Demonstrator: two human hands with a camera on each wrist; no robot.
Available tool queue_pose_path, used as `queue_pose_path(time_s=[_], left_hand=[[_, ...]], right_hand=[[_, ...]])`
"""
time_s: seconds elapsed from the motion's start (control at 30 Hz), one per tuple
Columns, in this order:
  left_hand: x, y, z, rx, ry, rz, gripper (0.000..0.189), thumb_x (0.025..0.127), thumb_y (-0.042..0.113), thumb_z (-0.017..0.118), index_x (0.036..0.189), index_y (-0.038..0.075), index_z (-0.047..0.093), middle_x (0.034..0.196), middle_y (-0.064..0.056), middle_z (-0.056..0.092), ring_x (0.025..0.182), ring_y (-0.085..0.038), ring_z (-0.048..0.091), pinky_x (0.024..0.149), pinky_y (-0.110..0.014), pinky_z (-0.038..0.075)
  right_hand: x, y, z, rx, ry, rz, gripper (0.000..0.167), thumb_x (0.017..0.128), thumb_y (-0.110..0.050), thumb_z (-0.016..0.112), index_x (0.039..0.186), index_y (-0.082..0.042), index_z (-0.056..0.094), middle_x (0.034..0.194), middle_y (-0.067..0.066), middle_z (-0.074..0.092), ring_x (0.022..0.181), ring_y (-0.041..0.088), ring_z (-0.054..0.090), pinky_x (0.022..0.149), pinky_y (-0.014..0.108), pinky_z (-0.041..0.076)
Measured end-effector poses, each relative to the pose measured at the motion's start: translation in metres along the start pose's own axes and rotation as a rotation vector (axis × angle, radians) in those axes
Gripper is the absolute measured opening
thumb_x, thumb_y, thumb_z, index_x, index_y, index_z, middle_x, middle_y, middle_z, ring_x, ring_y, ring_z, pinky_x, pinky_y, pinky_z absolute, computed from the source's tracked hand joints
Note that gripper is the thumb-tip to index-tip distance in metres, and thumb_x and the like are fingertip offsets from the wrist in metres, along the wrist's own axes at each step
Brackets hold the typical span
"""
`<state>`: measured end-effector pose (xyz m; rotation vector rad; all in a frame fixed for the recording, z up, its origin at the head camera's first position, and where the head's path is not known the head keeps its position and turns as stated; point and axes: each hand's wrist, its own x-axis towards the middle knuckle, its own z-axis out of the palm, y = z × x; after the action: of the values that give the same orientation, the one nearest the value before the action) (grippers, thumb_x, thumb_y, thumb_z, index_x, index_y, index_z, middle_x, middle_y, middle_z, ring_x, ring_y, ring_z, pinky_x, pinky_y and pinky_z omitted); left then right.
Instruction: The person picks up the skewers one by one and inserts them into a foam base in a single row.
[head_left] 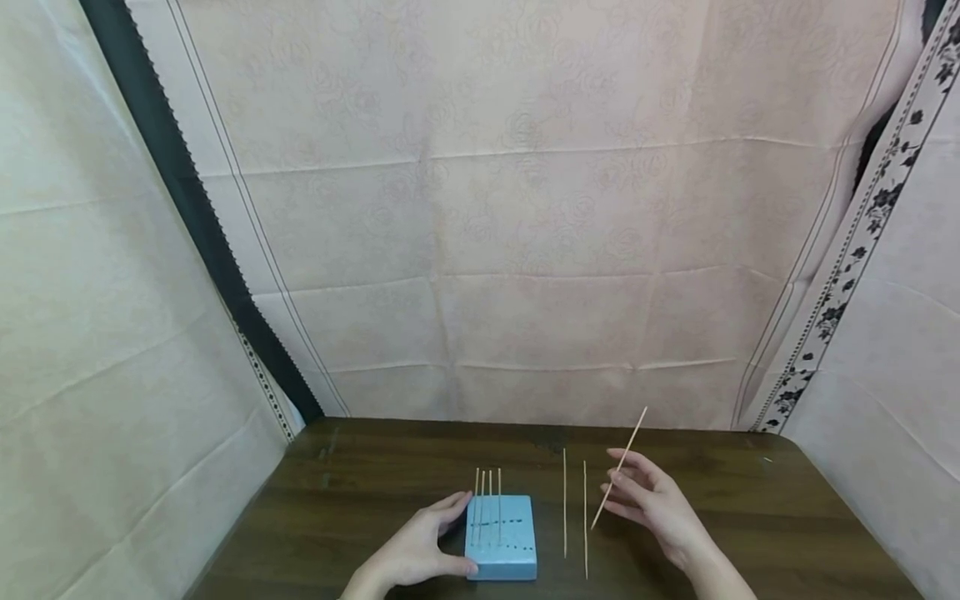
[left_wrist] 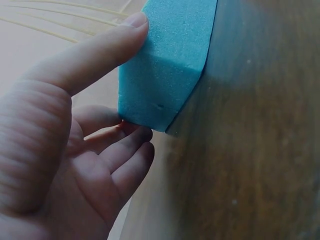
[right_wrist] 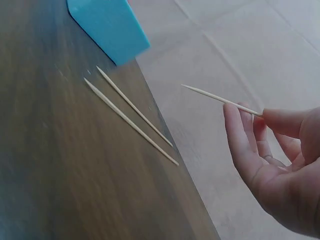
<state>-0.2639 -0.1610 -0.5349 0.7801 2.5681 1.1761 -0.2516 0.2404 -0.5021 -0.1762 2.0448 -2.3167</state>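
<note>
A light blue foam block (head_left: 517,533) with rows of small holes sits on the table, and several thin wooden skewers (head_left: 499,500) stand upright in its left part. My left hand (head_left: 416,546) grips the block by its left side. In the left wrist view, the thumb lies over the block's edge (left_wrist: 170,75) and the other fingers touch its far side. Raised above the table, my right hand (head_left: 660,504) pinches a slanted wooden skewer (head_left: 637,428) between thumb and fingers. Its pointed end (right_wrist: 200,91) shows in the right wrist view.
Two loose skewers lie roughly parallel between the block and my right hand, a left one (head_left: 565,508) and a right one (head_left: 585,525). The dark wooden table (head_left: 375,467) ends at a pale cloth backdrop (head_left: 540,250), with cloth on both sides.
</note>
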Motion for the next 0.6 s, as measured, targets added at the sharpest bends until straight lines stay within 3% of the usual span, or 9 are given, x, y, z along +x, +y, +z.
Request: queue_pose_path(time_s=[0.27,0.43,0.6], left_hand=[[0.001,-0.004,-0.002,0.011,-0.002,0.048,0.105,0.087,0.054,0.087,0.163,-0.002,0.040,0.166,-0.031,0.036,0.150,-0.052,0.038,0.115,-0.069,0.037],[0.001,-0.002,-0.001,0.002,0.001,0.029,0.105,0.086,0.052,0.088,0.163,0.000,0.040,0.167,-0.028,0.036,0.152,-0.048,0.037,0.117,-0.068,0.036],[-0.001,0.000,0.000,0.011,0.001,0.020,0.104,0.085,0.050,0.089,0.164,0.002,0.040,0.168,-0.027,0.036,0.152,-0.047,0.038,0.117,-0.068,0.036]], right_hand=[[-0.002,0.001,0.020,-0.019,-0.022,-0.041,0.046,0.103,-0.003,0.069,0.146,-0.004,0.056,0.120,0.010,0.066,0.108,0.021,0.072,0.095,0.043,0.061],[-0.002,0.004,0.027,-0.033,0.000,-0.053,0.045,0.102,-0.005,0.071,0.143,0.008,0.057,0.114,0.012,0.070,0.105,0.021,0.072,0.095,0.040,0.062],[-0.004,0.004,0.039,-0.033,0.025,-0.061,0.036,0.102,-0.006,0.073,0.134,0.007,0.063,0.111,0.019,0.068,0.100,0.021,0.073,0.092,0.043,0.063]])
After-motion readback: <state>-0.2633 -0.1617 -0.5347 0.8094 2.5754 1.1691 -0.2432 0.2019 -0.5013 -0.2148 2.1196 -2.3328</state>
